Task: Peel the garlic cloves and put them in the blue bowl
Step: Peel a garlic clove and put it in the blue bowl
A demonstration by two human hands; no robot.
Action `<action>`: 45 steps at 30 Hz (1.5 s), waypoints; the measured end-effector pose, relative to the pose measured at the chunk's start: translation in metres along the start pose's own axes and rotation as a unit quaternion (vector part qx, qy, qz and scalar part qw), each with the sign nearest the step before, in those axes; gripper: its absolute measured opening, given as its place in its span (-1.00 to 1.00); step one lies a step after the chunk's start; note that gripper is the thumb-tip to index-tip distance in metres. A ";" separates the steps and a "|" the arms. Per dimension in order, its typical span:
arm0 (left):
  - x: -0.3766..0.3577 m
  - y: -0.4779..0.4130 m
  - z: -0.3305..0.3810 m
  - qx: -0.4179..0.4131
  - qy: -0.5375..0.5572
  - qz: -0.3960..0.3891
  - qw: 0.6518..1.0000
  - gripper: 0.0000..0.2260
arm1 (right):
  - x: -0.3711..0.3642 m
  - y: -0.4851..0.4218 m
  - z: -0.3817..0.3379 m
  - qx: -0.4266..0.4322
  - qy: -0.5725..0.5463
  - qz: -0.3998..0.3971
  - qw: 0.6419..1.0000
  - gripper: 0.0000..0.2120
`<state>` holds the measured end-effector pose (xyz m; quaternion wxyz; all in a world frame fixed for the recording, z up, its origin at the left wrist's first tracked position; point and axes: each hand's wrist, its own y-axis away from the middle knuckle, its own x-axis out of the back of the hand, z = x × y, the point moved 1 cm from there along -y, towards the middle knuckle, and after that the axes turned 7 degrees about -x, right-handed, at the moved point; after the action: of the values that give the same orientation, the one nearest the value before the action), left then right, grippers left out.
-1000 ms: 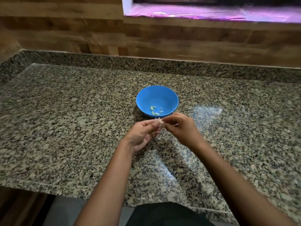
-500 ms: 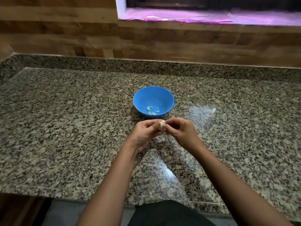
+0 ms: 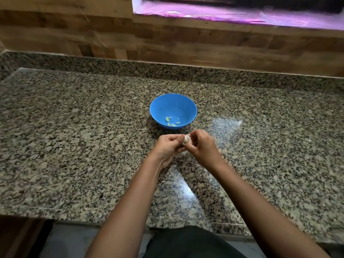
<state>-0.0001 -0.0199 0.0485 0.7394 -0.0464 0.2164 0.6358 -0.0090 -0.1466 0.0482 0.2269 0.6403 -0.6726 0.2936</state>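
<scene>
A blue bowl (image 3: 173, 103) stands on the granite counter, with several peeled garlic cloves (image 3: 172, 121) lying at its bottom. Just in front of the bowl, my left hand (image 3: 168, 148) and my right hand (image 3: 202, 148) meet above the counter. Between their fingertips sits a pale piece of garlic (image 3: 186, 139) with papery skin. My left hand grips it from the left, and my right thumb and fingers pinch its top right edge. The garlic's lower part is hidden by my fingers.
The speckled granite counter (image 3: 74, 146) runs wide to both sides, with its front edge near my body. A granite upstand and a wooden wall (image 3: 74, 34) close the back. A window ledge with purple film (image 3: 242, 15) sits top right.
My hands have stayed together on the garlic, with the fingers shifting slightly round it. The view has tilted a little, so the bowl sits lower in the frame.
</scene>
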 end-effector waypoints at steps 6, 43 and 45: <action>-0.002 -0.005 0.006 0.019 0.029 0.013 0.999 -0.81 | -0.003 -0.004 -0.002 -0.044 -0.007 -0.005 0.999 -0.83; 0.039 0.023 -0.072 -0.077 -0.730 0.060 0.677 -0.29 | -0.014 0.014 0.022 -0.082 0.132 -0.143 0.977 -0.93; 0.038 0.023 -0.073 -0.077 -0.740 0.060 0.666 -0.29 | -0.014 0.013 0.022 -0.150 0.068 -0.148 0.975 -0.93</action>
<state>-0.0379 -0.0057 -0.0271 0.6106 0.3958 -0.4491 0.5185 -0.0194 -0.1510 0.0214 0.4065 0.6699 -0.5899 0.1947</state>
